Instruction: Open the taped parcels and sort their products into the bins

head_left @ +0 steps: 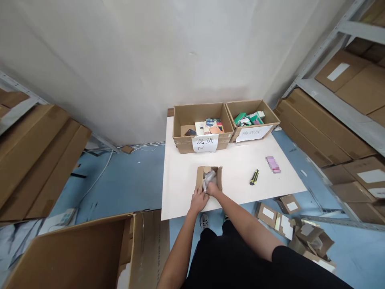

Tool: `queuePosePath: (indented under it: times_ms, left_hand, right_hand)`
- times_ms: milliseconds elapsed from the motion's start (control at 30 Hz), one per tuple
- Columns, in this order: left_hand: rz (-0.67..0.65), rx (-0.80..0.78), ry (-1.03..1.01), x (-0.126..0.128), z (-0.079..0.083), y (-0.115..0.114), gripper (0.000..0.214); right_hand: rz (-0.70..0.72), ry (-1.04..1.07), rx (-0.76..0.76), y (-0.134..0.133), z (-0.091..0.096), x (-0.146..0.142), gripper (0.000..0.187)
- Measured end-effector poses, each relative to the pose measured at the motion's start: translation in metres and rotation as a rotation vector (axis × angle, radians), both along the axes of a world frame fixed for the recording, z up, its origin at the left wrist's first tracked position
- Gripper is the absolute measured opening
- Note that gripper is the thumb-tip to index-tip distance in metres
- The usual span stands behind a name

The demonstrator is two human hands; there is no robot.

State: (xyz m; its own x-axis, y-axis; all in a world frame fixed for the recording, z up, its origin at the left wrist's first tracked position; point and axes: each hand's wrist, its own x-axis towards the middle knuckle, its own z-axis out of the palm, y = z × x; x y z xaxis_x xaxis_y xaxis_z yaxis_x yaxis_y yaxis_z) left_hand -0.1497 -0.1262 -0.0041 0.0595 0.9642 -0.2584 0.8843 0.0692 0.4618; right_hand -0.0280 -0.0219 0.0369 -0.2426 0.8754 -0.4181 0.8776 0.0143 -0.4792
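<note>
A small cardboard box (199,176) stands with its flaps up near the front edge of the white table (180,176). My left hand (198,200) grips the box at its near left corner. Into the opening reaches my right hand (213,188), its fingers closed on crumpled greyish plastic wrapping (209,176). Whatever lies under or in that wrapping is hidden. To the right of the box, a black and yellow box cutter (254,177) rests on the tabletop.
At the back of the table, two labelled cartons hold goods: a larger carton (186,145) and a smaller carton (272,120). A blurred pink item (273,164) lies at right. Opened boxes (309,237) litter the floor; a big carton (75,257) stands at front left.
</note>
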Motion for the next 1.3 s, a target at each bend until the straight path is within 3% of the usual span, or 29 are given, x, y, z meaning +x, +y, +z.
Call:
queuePosePath:
  times_ms: [100, 167, 233, 300, 400, 467, 567, 700, 867, 1033, 1167, 1300]
  left_hand:
    - [0.005, 0.079, 0.051, 0.01, 0.0, 0.001, 0.037]
    - [0.049, 0.143, 0.064, 0.015, 0.001, 0.001, 0.031]
    - [0.079, 0.193, 0.07, 0.02, 0.004, 0.002, 0.022]
    - [0.051, 0.24, 0.067, 0.029, 0.011, 0.005, 0.017]
    - [-0.083, 0.301, 0.032, 0.057, 0.028, 0.012, 0.017]
    - [-0.174, 0.325, -0.011, 0.087, 0.04, 0.016, 0.018]
    - [-0.27, 0.373, -0.054, 0.149, 0.058, 0.02, 0.019]
    - [-0.422, 0.478, -0.103, 0.259, 0.073, 0.026, 0.018]
    - [-0.725, 0.454, -0.207, 0.425, 0.081, 0.016, 0.02]
    - [-1.02, 0.391, -0.277, 0.574, 0.084, -0.029, 0.02]
    - [-1.177, 0.279, -0.317, 0.642, 0.081, -0.066, 0.027]
    - [-1.191, 0.211, -0.309, 0.658, 0.074, -0.082, 0.044]
  right_hand:
    - [-0.021, 0.008, 0.17, -0.006, 0.007, 0.021, 0.045]
    - [0.037, 0.011, 0.298, -0.016, 0.009, 0.042, 0.045]
    - [0.14, -0.014, 0.307, -0.032, 0.007, 0.067, 0.042]
    - [0.184, -0.057, 0.224, -0.05, -0.001, 0.09, 0.049]
    - [0.059, -0.079, 0.21, -0.074, -0.014, 0.123, 0.054]
    - [-0.095, -0.054, 0.288, -0.083, -0.017, 0.149, 0.039]
    - [-0.284, -0.003, 0.431, -0.094, -0.01, 0.207, 0.019]
    - [-0.492, -0.002, 0.583, -0.126, 0.005, 0.322, 0.012]
    - [-0.85, -0.11, 0.663, -0.203, 0.006, 0.468, 0.013]
    - [-1.082, -0.185, 0.657, -0.291, 0.009, 0.579, 0.012]
    - [-1.206, -0.268, 0.505, -0.347, 0.013, 0.63, 0.02]
    - [-1.346, -0.313, 0.343, -0.38, 0.01, 0.654, 0.046]
